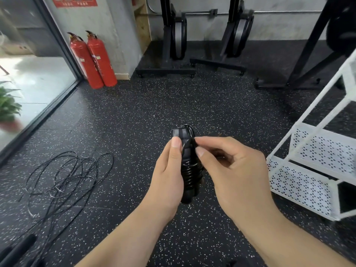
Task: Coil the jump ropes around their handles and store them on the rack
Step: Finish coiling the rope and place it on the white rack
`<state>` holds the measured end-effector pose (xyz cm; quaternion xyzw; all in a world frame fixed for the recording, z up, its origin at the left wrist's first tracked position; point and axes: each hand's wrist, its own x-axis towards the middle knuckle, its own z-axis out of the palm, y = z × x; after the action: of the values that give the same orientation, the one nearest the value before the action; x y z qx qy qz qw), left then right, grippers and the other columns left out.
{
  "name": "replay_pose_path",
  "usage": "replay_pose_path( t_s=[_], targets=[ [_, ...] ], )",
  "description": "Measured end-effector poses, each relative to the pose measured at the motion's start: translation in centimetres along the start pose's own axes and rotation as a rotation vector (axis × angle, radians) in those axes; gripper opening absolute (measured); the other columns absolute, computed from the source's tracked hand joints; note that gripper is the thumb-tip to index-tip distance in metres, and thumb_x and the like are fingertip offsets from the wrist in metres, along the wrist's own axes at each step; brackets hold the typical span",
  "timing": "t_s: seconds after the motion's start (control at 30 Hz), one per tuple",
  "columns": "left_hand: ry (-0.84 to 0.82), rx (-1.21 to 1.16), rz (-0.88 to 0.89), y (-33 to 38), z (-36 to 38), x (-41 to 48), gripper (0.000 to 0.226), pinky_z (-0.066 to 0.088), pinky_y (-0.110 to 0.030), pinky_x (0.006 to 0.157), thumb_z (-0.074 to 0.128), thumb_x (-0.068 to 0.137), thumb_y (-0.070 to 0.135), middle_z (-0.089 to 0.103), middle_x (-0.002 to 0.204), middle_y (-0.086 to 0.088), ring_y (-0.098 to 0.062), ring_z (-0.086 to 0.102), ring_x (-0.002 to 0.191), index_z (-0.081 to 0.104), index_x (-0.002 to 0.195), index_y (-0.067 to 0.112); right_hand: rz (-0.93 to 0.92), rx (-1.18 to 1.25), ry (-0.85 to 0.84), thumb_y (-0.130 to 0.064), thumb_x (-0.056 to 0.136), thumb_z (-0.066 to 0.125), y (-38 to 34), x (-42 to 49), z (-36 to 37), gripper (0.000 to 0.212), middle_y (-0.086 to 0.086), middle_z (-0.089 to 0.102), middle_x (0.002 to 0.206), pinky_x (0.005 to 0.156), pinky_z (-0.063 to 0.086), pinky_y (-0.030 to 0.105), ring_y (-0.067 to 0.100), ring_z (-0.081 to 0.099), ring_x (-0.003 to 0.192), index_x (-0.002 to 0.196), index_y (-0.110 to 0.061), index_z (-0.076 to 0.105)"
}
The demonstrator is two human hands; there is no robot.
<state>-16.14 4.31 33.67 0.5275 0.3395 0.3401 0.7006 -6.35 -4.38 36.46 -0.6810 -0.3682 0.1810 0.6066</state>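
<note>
Left grip [167,170] is clasping the black jump-rope handles [180,132], which are standing upright between both grips and wound with cord [190,170]. Right grip [231,166] is pinching that cord near the handles' top. A loose jump rope [67,176] is lying on the floor [154,105] left of the grips. A white perforated rack [300,182] is standing to their right.

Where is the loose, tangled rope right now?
In the head view the loose rope lies tangled on the speckled floor at lower left, near the glass wall, left of the left hand.
</note>
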Motion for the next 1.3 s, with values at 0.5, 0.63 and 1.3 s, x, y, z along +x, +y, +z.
replay_pose_path(
  t_s=[0.5,0.63,1.3],
  targets=[
    [-0.049,0.11,0.058,-1.5,-0.1,0.2,0.041,0.055,-0.057,0.104,0.043,0.1,0.069,0.077,0.118,0.001,-0.024,0.072,0.115,0.072,0.115,0.044,0.152,0.039,-0.05,-0.011,0.087,0.086,0.8,1.2,-0.1,0.017,-0.01,0.08,0.085,0.081,0.061,0.035,0.008,0.076,0.083,0.09,-0.028,0.084],
    [-0.085,0.124,0.078,-1.4,-0.2,0.3,0.044,0.056,-0.066,0.099,0.043,0.102,0.07,0.077,0.111,-0.005,-0.034,0.072,0.108,0.071,0.115,0.039,0.287,0.14,-0.074,-0.008,0.085,0.088,0.5,1.7,-0.6,0.016,-0.002,0.079,0.081,0.064,0.054,0.023,0.007,0.07,0.071,0.086,-0.024,0.085],
    [-0.104,0.164,0.114,-1.6,0.1,0.3,0.043,0.06,-0.035,0.081,0.042,0.103,0.065,0.076,0.099,0.003,-0.011,0.07,0.089,0.071,0.108,0.033,0.168,-0.089,0.033,-0.016,0.086,0.081,0.7,1.7,-0.4,0.03,-0.013,0.075,0.092,0.077,0.063,0.039,0.009,0.073,0.085,0.101,-0.036,0.066]
  ],
)
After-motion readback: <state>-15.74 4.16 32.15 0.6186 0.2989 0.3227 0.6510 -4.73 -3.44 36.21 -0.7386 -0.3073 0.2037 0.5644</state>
